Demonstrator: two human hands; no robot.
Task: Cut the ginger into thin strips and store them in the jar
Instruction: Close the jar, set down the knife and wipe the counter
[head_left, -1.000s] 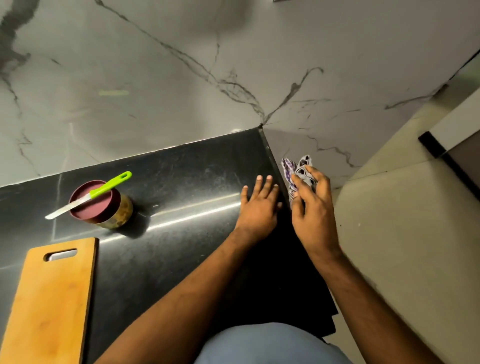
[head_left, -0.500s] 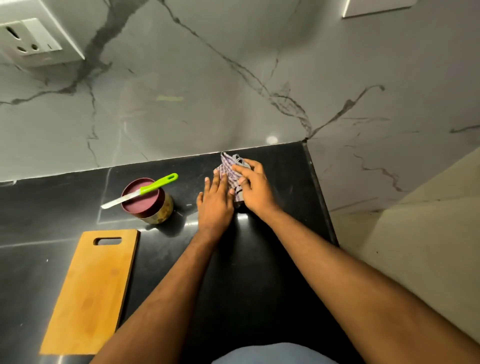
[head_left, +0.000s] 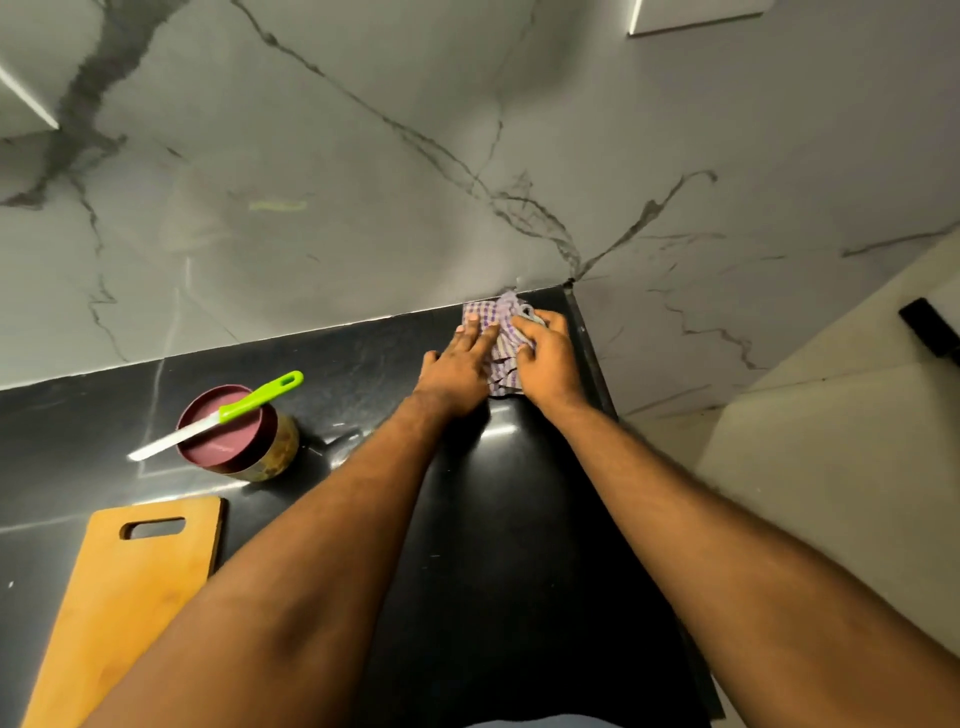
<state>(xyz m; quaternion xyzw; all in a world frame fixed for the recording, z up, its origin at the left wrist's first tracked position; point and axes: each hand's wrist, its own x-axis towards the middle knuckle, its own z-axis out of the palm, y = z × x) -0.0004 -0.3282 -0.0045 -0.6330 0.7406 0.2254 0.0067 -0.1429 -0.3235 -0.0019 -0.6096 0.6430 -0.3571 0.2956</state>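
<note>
A jar (head_left: 275, 453) with a maroon lid stands on the black counter at left, yellowish contents showing through its side. A green-handled knife (head_left: 223, 413) lies across the lid. A wooden cutting board (head_left: 124, 587) lies bare near the front left. At the counter's far right corner sits a purple checked cloth (head_left: 501, 338). My left hand (head_left: 460, 366) lies flat with straight fingers on the cloth's left part. My right hand (head_left: 545, 358) rests on its right part with fingers curled into the fabric. No ginger is visible apart from what the jar holds.
A marble wall rises right behind the counter (head_left: 519, 545). The counter's right edge drops to a pale floor (head_left: 831, 467) just beside my right hand.
Both hands have carried the cloth from the counter's right edge to the back corner against the wall. The view has shifted; jar, knife and board stay put.
</note>
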